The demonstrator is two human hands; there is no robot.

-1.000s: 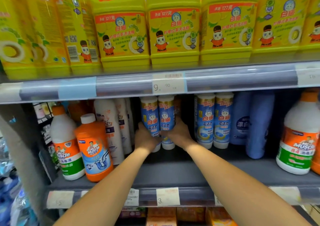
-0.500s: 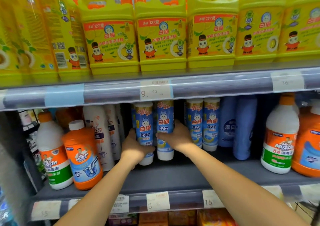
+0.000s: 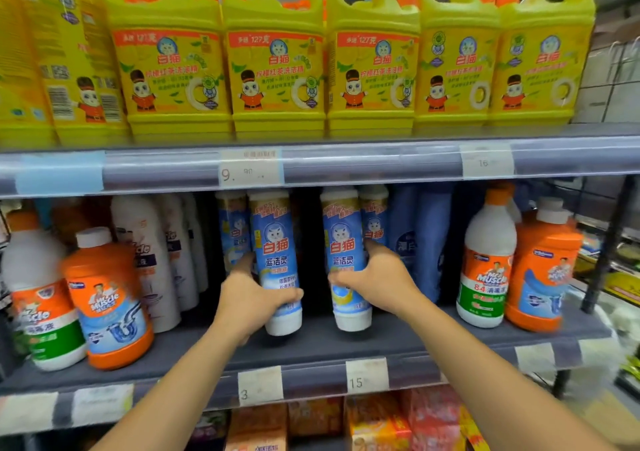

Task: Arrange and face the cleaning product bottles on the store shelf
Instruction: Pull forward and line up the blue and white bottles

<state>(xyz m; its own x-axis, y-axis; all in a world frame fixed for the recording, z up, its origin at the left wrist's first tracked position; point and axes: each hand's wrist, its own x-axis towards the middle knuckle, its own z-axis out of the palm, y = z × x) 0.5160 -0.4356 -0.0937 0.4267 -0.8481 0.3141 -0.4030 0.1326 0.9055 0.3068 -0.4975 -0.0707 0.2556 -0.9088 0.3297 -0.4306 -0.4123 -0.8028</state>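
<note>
my left grip (image 3: 251,300) is wrapped round the left blue bottle (image 3: 273,229), low on its body | my right grip (image 3: 379,277) is curled round the right blue bottle (image 3: 341,236) | both upright mid shelf (image 3: 311,345), labels facing me, gap between them | can't tell if their bases touch the shelf | orange Mr Muscle bottles (image 3: 107,298) sit left and right

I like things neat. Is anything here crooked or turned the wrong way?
Yes. On the top shelf, the yellow detergent jug near the left end shows its barcode side; the neighbouring jugs face front. The left hand grips one blue cleaner bottle, the right hand another.
</note>
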